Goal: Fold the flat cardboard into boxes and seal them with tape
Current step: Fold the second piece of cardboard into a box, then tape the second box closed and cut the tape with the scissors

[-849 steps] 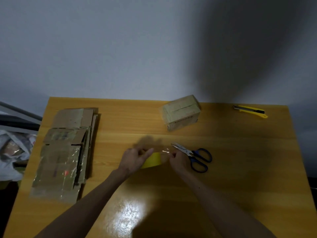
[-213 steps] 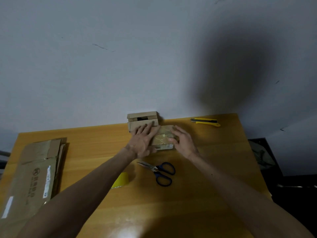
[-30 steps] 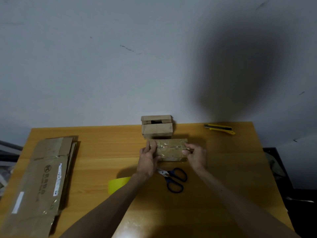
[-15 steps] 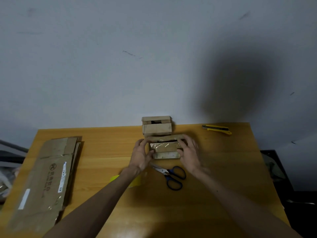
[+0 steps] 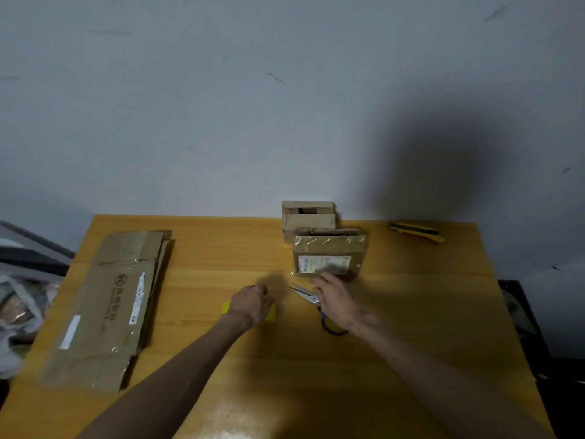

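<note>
Near the far edge of the surface point(image 5: 411, 312), midway along, the box point(image 5: 329, 256) now stands free, label toward us, just before a second box point(image 5: 308, 215). Half a second ago we held it in both hands. Our right hand point(image 5: 335, 299) hangs relaxed over the scissors point(image 5: 305, 294). Our left hand point(image 5: 251, 304) curls over the tape point(image 5: 226, 307); whether it grips, we cannot tell. Likely another strip comes next. Cardboard point(image 5: 120, 299) waits flat at the left edge.
</note>
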